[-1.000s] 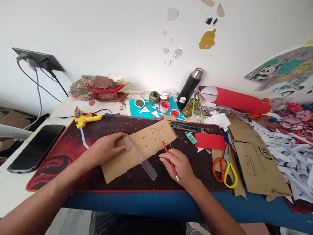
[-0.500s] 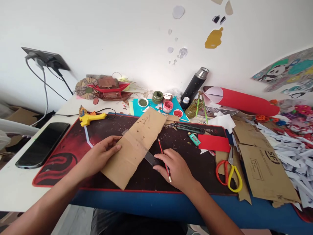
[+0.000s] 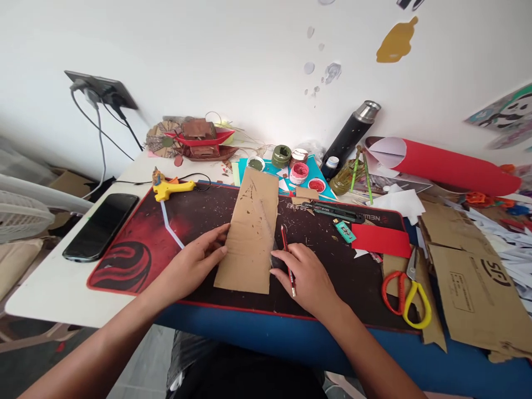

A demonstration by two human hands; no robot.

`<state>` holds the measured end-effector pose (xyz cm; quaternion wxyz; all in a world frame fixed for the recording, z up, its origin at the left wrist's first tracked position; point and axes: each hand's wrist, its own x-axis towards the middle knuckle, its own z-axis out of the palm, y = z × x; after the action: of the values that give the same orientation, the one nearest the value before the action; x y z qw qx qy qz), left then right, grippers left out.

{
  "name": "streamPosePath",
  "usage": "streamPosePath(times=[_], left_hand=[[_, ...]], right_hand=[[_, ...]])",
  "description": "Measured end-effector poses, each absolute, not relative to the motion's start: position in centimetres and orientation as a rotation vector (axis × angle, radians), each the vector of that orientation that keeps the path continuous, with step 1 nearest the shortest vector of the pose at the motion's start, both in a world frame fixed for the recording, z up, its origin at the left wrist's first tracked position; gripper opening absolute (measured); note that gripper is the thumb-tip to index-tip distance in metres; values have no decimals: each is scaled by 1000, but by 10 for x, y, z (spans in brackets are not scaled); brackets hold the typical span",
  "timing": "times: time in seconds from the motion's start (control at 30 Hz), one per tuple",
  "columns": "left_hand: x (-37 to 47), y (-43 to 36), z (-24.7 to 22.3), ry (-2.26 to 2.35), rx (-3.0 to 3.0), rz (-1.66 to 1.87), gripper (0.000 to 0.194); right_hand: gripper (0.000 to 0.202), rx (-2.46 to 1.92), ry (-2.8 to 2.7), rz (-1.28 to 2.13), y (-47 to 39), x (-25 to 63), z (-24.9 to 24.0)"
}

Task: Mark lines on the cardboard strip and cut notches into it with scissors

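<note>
A long piece of brown cardboard (image 3: 249,244) lies on the dark mat, its long sides running away from me. My left hand (image 3: 203,257) pinches its left edge between thumb and fingers. A clear ruler (image 3: 265,221) lies slantwise across the cardboard, and my right hand (image 3: 301,274) grips its near end at the cardboard's right edge. The same hand also holds a red and black pencil (image 3: 285,244), which points away from me.
Red and yellow scissors (image 3: 409,293), red paper (image 3: 380,239) and a box cutter (image 3: 332,211) are on the right. A yellow glue gun (image 3: 172,189) and a phone (image 3: 102,227) sit left. Behind stand paint pots (image 3: 298,172) and a black flask (image 3: 353,130).
The cardboard has turned to lie straighter in front of me. The ruler has swung to a steeper slant across it. The view has shifted left.
</note>
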<state>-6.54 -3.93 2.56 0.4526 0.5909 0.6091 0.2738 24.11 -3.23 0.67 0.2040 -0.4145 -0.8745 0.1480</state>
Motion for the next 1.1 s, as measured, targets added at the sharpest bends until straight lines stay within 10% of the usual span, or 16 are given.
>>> streamPosePath(times=[1.1], left_hand=[[-34, -59, 5, 1500, 2668, 530, 38]], right_hand=[[19, -1139, -2428, 389, -26, 264, 9]])
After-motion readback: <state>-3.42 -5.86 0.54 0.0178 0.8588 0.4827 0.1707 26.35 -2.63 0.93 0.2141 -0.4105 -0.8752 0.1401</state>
